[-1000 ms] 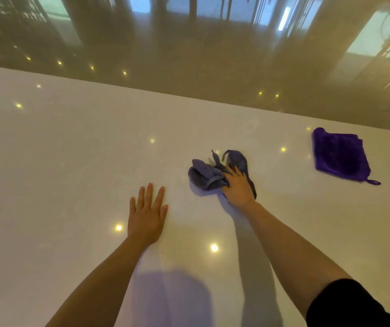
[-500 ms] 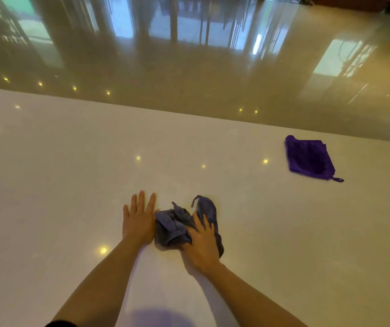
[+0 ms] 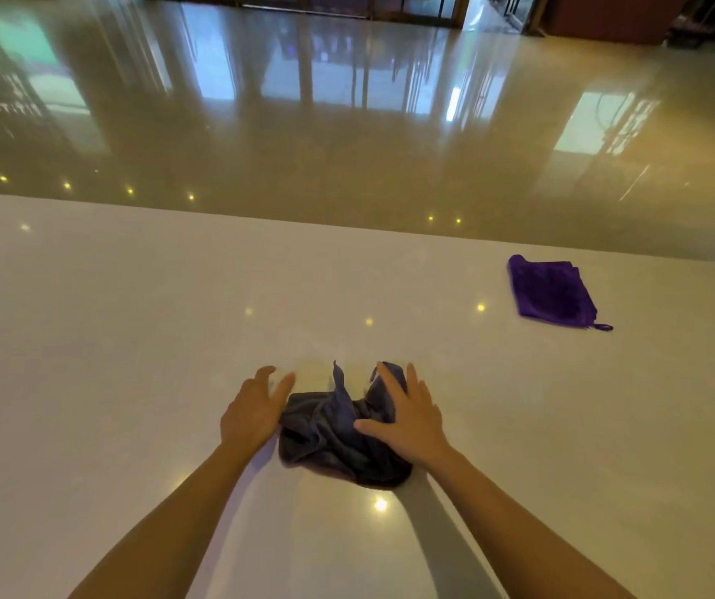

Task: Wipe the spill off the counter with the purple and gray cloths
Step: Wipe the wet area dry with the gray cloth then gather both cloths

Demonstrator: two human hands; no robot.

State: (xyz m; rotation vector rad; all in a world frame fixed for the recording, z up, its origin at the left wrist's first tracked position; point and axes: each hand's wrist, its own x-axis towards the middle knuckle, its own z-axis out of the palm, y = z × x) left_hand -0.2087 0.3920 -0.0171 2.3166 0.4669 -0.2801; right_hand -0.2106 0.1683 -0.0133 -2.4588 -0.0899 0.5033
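A crumpled gray cloth (image 3: 330, 430) lies on the white counter (image 3: 87, 361) in front of me. My right hand (image 3: 407, 419) rests flat on the cloth's right side, fingers spread, pressing it down. My left hand (image 3: 254, 410) sits against the cloth's left edge, fingers apart and slightly raised, its thumb side touching the fabric. A folded purple cloth (image 3: 550, 294) with a small loop lies flat at the far right of the counter, away from both hands. No spill shows clearly on the glossy surface.
The counter's far edge (image 3: 347, 229) runs across the view, with a shiny tiled floor (image 3: 347, 123) beyond it. Ceiling lights reflect as bright dots on the counter.
My right hand has dragged the gray cloth toward me and to the left. My left hand has closed in on the cloth's left edge. The purple cloth has stayed put.
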